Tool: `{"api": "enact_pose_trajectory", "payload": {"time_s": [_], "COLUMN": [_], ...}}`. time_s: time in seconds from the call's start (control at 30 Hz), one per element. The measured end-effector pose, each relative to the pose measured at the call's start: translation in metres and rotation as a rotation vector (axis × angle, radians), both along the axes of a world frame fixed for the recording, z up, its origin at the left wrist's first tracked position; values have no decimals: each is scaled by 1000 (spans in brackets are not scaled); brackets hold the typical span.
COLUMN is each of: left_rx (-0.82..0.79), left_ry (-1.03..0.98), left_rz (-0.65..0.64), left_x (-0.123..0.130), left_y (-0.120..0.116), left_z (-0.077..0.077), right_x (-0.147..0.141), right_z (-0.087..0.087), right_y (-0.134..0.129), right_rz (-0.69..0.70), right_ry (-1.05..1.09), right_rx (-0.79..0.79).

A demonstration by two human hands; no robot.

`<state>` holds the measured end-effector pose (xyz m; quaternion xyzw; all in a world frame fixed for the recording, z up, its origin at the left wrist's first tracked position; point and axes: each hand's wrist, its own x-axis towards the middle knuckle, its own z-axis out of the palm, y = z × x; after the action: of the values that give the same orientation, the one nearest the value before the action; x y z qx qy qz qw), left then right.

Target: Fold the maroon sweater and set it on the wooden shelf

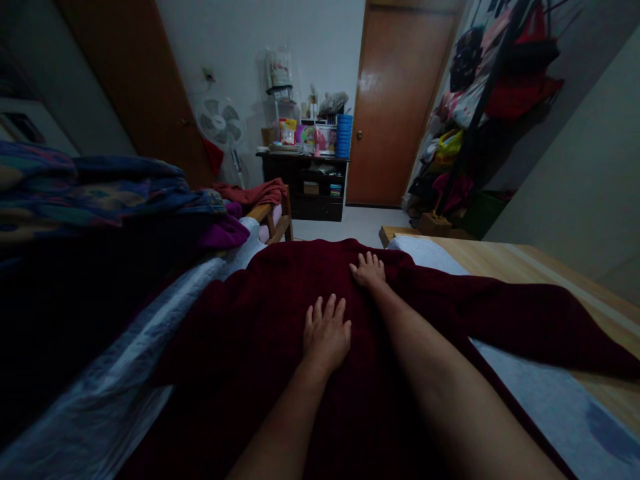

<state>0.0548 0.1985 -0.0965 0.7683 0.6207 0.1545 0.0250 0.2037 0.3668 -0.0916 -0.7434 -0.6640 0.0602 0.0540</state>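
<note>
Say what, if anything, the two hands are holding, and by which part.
Nothing looks held: the left hand and right hand rest flat, fingers spread, on the dark red garment.

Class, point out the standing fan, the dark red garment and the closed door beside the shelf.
Standing fan (220,121), head view: blade guard.
Dark red garment (280,320), head view: body.
Door (390,100), head view: upper panel.

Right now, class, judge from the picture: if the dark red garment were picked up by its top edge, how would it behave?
The dark red garment would probably be floppy, since its sleeve drapes in soft folds. It might feel fairly heavy, as it spreads well beyond both hands. It seems unlikely to roll, lying flat.
</note>
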Motion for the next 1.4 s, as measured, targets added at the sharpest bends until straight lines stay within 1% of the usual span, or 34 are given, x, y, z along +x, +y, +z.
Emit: {"api": "enact_pose_trajectory", "payload": {"time_s": [0.1, 0.2, 0.4, 0.57, 0.93, 1.2, 1.4], "left_rx": [-4, -9, -2, -6, -21, -23, -8], "left_ry": [4, 8, 18, 9, 17, 15, 22], "left_rz": [2, 2, 4, 7, 13, 15, 18], "left_x": [0, 0, -1, 0, 0, 0, 0], "left_y": [0, 0, 0, 0, 0, 0, -1], "left_z": [0, 0, -3, -1, -1, -1, -1], "right_x": [0, 0, 3, 4, 6, 7, 7], "right_z": [-2, -1, 2, 0, 1, -4, -7], "right_y": [5, 10, 16, 14, 16, 12, 11], "right_rz": [-31, -49, -47, -53, -70, -59, -56], "right_ry": [10, 12, -41, -68, -19, -26, -60], "right_rx": [21, 2, -13, 32, -38, 37, 55]}}
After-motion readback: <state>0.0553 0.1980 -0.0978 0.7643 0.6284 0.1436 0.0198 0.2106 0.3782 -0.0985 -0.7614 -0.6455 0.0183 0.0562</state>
